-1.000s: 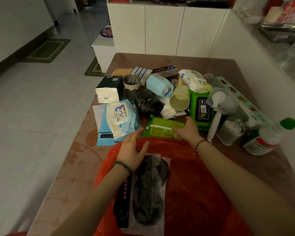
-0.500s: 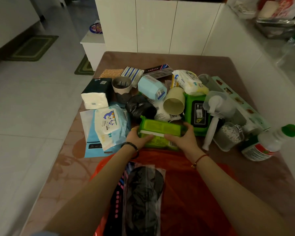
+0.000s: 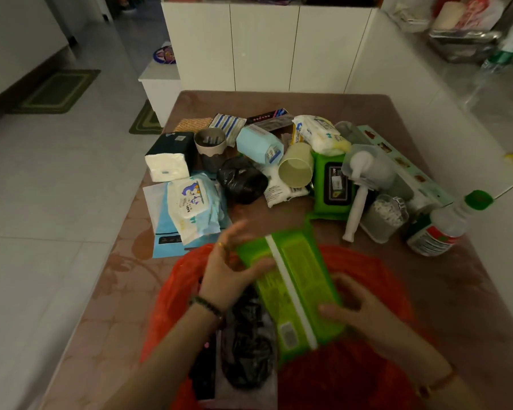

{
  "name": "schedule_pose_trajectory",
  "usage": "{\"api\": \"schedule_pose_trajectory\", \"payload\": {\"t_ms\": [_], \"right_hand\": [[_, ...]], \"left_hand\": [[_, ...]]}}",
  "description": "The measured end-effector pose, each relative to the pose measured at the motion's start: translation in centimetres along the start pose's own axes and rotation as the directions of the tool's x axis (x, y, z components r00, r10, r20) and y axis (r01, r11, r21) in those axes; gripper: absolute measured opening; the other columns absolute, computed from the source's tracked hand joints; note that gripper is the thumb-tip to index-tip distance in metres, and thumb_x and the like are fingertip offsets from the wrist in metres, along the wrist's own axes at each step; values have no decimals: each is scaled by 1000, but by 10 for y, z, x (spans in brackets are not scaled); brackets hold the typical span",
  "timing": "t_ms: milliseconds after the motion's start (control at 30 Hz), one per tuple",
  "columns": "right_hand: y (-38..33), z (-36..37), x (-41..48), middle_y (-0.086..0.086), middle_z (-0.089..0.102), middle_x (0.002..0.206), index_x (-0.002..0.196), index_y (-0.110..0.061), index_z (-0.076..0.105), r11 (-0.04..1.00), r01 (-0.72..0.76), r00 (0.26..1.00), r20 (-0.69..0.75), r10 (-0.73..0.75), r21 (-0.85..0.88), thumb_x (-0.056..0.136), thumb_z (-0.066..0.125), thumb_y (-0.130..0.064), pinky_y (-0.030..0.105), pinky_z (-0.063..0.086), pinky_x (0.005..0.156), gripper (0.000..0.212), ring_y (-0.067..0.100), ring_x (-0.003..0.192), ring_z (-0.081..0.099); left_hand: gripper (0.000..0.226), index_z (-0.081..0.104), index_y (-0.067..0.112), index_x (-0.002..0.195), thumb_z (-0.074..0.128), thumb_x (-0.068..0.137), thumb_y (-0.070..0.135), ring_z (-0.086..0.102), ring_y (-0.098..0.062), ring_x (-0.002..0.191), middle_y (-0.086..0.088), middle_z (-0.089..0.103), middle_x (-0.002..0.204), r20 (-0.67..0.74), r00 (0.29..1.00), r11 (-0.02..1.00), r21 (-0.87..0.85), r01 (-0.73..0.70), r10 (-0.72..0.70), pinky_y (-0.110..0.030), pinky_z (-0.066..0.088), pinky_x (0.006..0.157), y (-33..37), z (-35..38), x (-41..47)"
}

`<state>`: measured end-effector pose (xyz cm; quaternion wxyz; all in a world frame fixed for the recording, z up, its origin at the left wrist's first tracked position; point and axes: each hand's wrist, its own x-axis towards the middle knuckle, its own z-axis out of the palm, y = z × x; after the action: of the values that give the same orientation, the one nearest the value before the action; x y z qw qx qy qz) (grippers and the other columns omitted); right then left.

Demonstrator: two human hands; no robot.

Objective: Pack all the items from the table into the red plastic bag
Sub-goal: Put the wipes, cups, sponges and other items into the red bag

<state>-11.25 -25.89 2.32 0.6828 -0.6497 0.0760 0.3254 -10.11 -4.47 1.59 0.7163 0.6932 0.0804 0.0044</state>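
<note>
Head view. Table (image 3: pixel 471 306): brown, items heaped toward far edge. Red plastic bag (image 3: pixel 367 377): near edge, open. Green wipes pack (image 3: pixel 293 288): above bag, held between both hands. Left hand (image 3: pixel 228 270): fingers spread, thumb pressing pack. Right hand (image 3: pixel 356 306): fingers curled on pack's near end.

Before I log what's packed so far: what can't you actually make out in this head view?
- Printing on the green wipes pack: motion-blurred, unreadable.
- Left hand fingers: blurred, so the grip is unclear.
- Inside of the red plastic bag: mostly covered by the pack and both arms.
- Dark packet in the bag: too dim to identify.
- Right hand: fingertips hidden under the pack.
</note>
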Motion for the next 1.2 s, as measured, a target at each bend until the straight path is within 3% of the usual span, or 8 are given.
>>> {"api": "schedule_pose_trajectory", "payload": {"t_ms": [200,367,467,600,733,867,1067,1200], "right_hand": [[81,2,-18,15,67,104,103,-17,59,971,-226,962,-138,234,75,3,90,-50,45,52,87,109,32,94,67],[95,15,-20,14,56,125,128,-16,43,959,-230,937,-229,263,164,59,80,-24,49,43,101,79,32,112,56],[90,15,-20,6,45,140,138,-18,35,975,-186,945,-292,144,-121,81,66,-33,37,35,109,66,22,126,46],[75,-2,-22,-8,53,120,129,-23,47,808,-132,973,-231,-5,-575,86,59,-38,18,36,95,47,6,110,50],[53,-23,-13,-6,66,97,101,-32,56,743,-12,943,-254,-215,-669,83,66,-24,5,44,69,22,10,91,63],[9,-33,14,-2,65,92,106,-24,58,772,118,872,-307,-382,-625,83,66,-14,7,46,63,27,12,83,62],[-47,-32,81,10,47,138,139,-10,36,808,189,852,-315,-417,-557,86,63,-19,28,41,95,60,20,120,49],[-62,-38,132,9,36,147,145,-10,24,766,142,841,-331,-427,-627,86,62,-29,39,34,110,73,25,135,36]], "left_hand": [[79,28,31,126,71,71,-6,57,2,91,13,50,110,98,967,972,17,234,-235,-11,53,70,-65,35,-49],[67,33,46,113,72,71,10,51,-18,120,-8,44,136,140,963,959,199,200,-230,-41,45,102,-78,48,-56],[60,29,44,119,67,80,17,29,-20,138,-6,24,150,155,955,906,384,176,-251,-39,28,115,-80,50,-59],[65,25,36,132,64,83,18,13,-15,144,-2,14,154,175,954,882,450,142,-243,-27,18,115,-82,49,-64],[61,28,49,111,67,77,17,31,-16,137,-4,30,147,133,981,919,385,83,-144,-37,29,115,-64,44,-54],[57,34,37,122,66,80,14,40,-14,130,1,43,136,84,992,936,345,62,-97,-36,38,109,-44,32,-23],[61,34,19,137,63,83,19,40,-14,130,2,41,139,103,991,932,359,40,-82,-32,39,107,-19,38,49],[59,34,17,137,61,85,22,40,-20,132,-8,40,143,121,979,928,357,109,-162,-33,37,108,-16,63,99]]}}
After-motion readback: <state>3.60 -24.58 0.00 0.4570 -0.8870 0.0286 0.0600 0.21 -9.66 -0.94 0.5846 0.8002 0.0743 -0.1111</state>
